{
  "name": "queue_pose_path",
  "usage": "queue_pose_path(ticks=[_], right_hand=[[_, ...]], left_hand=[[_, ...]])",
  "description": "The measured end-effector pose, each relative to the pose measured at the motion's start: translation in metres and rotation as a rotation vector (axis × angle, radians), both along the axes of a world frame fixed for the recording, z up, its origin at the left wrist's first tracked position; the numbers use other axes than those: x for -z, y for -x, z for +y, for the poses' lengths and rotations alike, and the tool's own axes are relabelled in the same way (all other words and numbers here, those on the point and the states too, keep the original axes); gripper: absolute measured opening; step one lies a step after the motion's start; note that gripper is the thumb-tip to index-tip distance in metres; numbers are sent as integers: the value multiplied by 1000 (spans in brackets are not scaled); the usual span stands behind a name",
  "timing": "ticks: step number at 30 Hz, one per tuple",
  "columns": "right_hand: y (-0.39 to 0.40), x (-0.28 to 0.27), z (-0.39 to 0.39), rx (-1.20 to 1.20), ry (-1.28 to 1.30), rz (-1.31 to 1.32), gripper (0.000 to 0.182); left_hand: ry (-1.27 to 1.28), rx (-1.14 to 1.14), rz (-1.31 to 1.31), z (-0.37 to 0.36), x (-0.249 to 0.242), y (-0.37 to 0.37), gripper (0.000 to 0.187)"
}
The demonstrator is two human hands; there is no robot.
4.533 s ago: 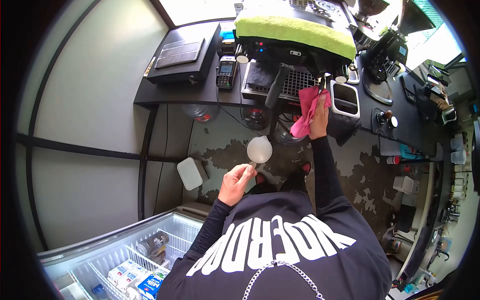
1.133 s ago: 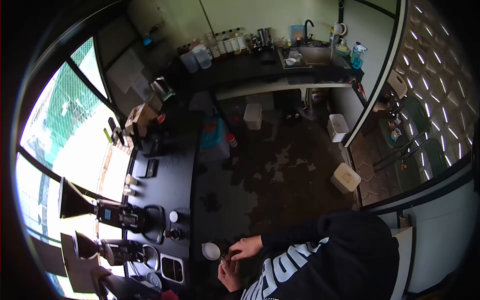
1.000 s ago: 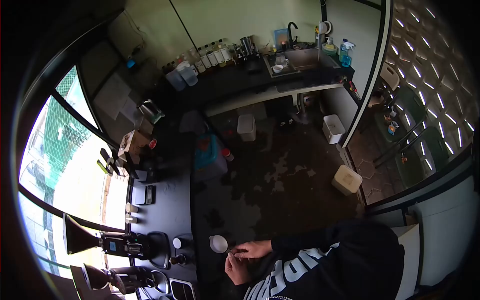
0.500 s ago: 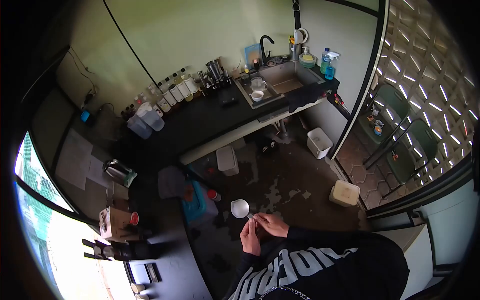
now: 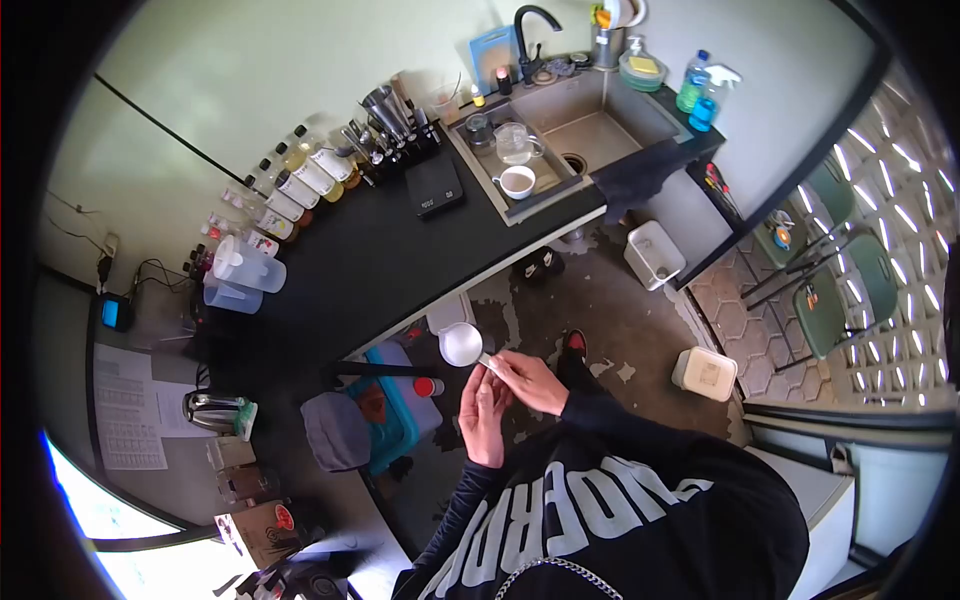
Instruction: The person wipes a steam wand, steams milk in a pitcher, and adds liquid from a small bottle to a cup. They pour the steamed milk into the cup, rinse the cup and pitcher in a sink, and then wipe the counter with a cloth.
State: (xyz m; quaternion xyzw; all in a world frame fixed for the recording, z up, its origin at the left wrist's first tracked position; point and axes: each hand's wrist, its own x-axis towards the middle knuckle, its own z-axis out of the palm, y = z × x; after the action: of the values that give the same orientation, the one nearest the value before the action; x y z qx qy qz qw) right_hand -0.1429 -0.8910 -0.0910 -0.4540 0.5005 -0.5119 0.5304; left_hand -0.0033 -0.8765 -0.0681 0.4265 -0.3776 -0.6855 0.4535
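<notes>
A small milk pitcher [image 5: 462, 344], metal with a pale round inside and a pouring lip, is held out over the floor in front of my body. My right hand [image 5: 532, 381] is closed around its handle [image 5: 490, 360] from the right. From below, my left hand [image 5: 482, 418] comes up with its fingers together, fingertips at the handle's end against the right fingers. The inside of the left hand is partly hidden. Beyond the pitcher runs the dark counter [image 5: 340, 265].
A double sink [image 5: 600, 130] holds a white cup [image 5: 517, 181] and a glass jug [image 5: 514, 146]. A scale [image 5: 433, 186], syrup bottles [image 5: 297, 190] and plastic jugs [image 5: 245, 270] stand on the counter. A blue bin [image 5: 395, 430] and white tubs [image 5: 708, 374] stand on the floor.
My view has swung closer to the counter and sink. Both hands and the pitcher now appear higher in view and nearer the counter's front edge. The grip on the handle looks similar.
</notes>
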Motion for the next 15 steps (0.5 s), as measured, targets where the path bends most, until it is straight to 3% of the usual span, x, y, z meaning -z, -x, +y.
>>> queue_pose_path(ticks=[3, 8, 15], right_hand=[[39, -1, -58, -70, -115, -6, 39], [89, 4, -150, -173, -94, 24, 41], [83, 23, -271, -300, -87, 24, 40]], left_hand=[[-51, -72, -95, -43, 4, 12, 42], [8, -246, -254, -104, -13, 39, 43], [75, -512, -321, -162, -16, 70, 43]])
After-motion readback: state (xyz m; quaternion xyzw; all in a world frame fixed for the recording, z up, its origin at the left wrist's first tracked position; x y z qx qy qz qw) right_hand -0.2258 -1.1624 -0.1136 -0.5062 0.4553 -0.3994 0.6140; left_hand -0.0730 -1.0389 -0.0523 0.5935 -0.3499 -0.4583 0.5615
